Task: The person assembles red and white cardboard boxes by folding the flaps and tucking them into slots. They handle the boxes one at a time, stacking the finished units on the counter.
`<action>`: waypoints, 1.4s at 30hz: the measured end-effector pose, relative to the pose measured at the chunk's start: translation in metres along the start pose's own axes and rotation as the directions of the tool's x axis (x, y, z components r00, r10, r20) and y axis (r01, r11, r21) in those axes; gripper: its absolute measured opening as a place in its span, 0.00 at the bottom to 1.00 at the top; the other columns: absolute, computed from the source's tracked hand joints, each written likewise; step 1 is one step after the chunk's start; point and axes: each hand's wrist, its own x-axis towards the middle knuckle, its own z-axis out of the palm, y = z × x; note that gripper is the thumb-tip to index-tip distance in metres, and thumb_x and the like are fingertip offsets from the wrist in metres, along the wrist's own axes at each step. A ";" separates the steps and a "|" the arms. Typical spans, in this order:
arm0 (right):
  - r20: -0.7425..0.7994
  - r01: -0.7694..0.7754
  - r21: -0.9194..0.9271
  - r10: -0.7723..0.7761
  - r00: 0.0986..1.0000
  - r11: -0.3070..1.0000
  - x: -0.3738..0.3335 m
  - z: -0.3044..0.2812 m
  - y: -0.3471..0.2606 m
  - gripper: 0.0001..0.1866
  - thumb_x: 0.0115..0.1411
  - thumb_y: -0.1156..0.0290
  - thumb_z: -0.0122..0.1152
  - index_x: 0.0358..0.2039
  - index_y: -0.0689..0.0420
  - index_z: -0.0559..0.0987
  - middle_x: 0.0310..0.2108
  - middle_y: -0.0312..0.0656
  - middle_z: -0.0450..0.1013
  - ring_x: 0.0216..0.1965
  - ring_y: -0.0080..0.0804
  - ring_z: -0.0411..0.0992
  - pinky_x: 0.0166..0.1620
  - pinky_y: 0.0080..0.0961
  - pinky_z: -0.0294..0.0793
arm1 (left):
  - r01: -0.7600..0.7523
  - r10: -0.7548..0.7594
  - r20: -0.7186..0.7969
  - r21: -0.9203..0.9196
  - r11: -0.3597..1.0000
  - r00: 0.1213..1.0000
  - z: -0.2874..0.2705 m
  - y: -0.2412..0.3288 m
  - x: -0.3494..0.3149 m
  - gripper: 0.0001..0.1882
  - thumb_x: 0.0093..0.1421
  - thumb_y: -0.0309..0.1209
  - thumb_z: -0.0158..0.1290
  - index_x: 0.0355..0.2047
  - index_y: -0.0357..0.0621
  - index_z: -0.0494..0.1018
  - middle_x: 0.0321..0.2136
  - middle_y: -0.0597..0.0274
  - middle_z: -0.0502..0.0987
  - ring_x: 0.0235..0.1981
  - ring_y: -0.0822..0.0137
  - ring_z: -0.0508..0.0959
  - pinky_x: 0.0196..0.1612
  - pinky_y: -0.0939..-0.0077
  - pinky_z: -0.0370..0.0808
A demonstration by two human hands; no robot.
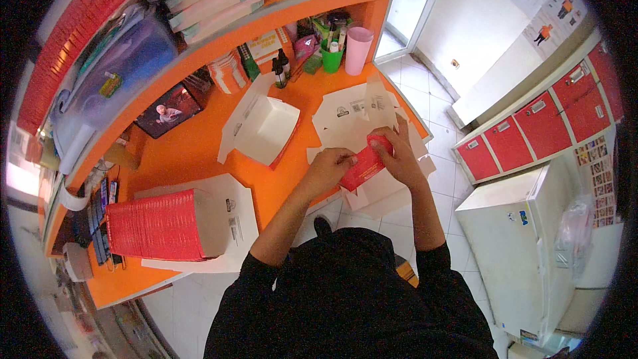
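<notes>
Near the desk's front edge, both my hands pinch a cardboard food box blank (359, 171), red on its outer face. My left hand (328, 166) grips the left end of the red panel between thumb and fingers. Closed on its upper right end is my right hand (401, 157), the thumb pressed on the red face. White flat box blanks (352, 116) with small dark print lie behind and under my hands. To their left sits a folded white box (269, 126), open at the top with its lid flap raised. Farther left lies a long nested stack of red boxes (156, 226).
On the orange desk (179, 159) a tablet (169, 112) leans at the back left. A green cup of pens (331, 58) and a pink tumbler (359, 50) stand at the back. A shelf above carries packed stacks. Right are red lockers (543, 125) and a white refrigerator (508, 226).
</notes>
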 end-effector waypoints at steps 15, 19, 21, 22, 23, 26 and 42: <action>0.216 0.095 -0.073 -0.078 0.973 0.993 -0.002 0.000 0.004 0.08 0.62 0.71 0.48 0.38 0.60 0.74 0.54 0.53 0.58 0.56 0.49 0.59 0.55 0.34 0.63 | -0.009 0.008 -0.012 -0.031 0.999 1.000 -0.003 0.021 0.004 0.23 0.57 0.33 0.54 0.51 0.38 0.65 0.32 0.50 0.78 0.35 0.65 0.77 0.36 0.71 0.74; -0.006 -0.245 0.722 0.359 0.933 0.648 -0.001 -0.025 0.049 0.16 0.66 0.60 0.43 0.45 0.58 0.69 0.48 0.41 0.65 0.48 0.28 0.63 0.54 0.27 0.63 | -0.275 0.185 -0.305 -0.285 0.918 0.934 -0.016 0.019 0.002 0.37 0.52 0.33 0.59 0.59 0.42 0.54 0.43 0.45 0.73 0.47 0.59 0.72 0.48 0.58 0.66; 0.003 -0.147 0.915 0.360 0.933 0.375 -0.002 -0.061 0.049 0.20 0.64 0.58 0.45 0.49 0.59 0.68 0.43 0.43 0.71 0.44 0.31 0.70 0.51 0.29 0.67 | -0.329 0.256 -0.402 -0.123 0.936 0.879 -0.032 0.014 -0.008 0.40 0.50 0.33 0.61 0.59 0.43 0.53 0.47 0.45 0.70 0.54 0.56 0.67 0.57 0.50 0.54; -0.009 -0.092 0.971 0.418 0.908 0.220 -0.003 -0.068 0.062 0.20 0.63 0.58 0.46 0.49 0.59 0.69 0.44 0.43 0.70 0.44 0.31 0.70 0.51 0.30 0.68 | -0.332 0.319 -0.365 0.027 0.943 0.875 -0.033 0.013 -0.010 0.40 0.49 0.33 0.61 0.59 0.43 0.53 0.48 0.46 0.70 0.55 0.55 0.65 0.60 0.48 0.47; -0.002 -0.031 0.998 0.474 0.880 0.061 -0.002 -0.068 0.077 0.20 0.63 0.58 0.47 0.49 0.59 0.69 0.45 0.44 0.70 0.45 0.32 0.70 0.50 0.31 0.68 | -0.335 0.376 -0.330 0.177 0.926 0.866 -0.035 0.012 -0.013 0.40 0.49 0.33 0.61 0.59 0.43 0.54 0.48 0.46 0.69 0.57 0.54 0.63 0.63 0.46 0.40; 0.104 -0.108 0.994 0.296 0.950 -0.001 0.005 -0.047 0.110 0.20 0.63 0.58 0.47 0.49 0.58 0.69 0.47 0.42 0.69 0.46 0.34 0.69 0.51 0.33 0.67 | -0.408 0.469 -0.092 0.367 0.836 0.878 -0.024 0.020 -0.021 0.30 0.52 0.35 0.58 0.54 0.43 0.61 0.49 0.52 0.70 0.55 0.55 0.65 0.64 0.47 0.33; 0.027 -0.097 0.705 0.111 0.993 0.702 0.016 0.016 -0.023 0.16 0.65 0.58 0.42 0.43 0.57 0.69 0.48 0.42 0.66 0.60 0.36 0.55 0.63 0.37 0.46 | -0.217 0.221 -0.081 0.050 0.975 0.972 -0.025 -0.027 -0.041 0.09 0.59 0.33 0.51 0.37 0.41 0.73 0.30 0.56 0.78 0.33 0.63 0.78 0.36 0.70 0.73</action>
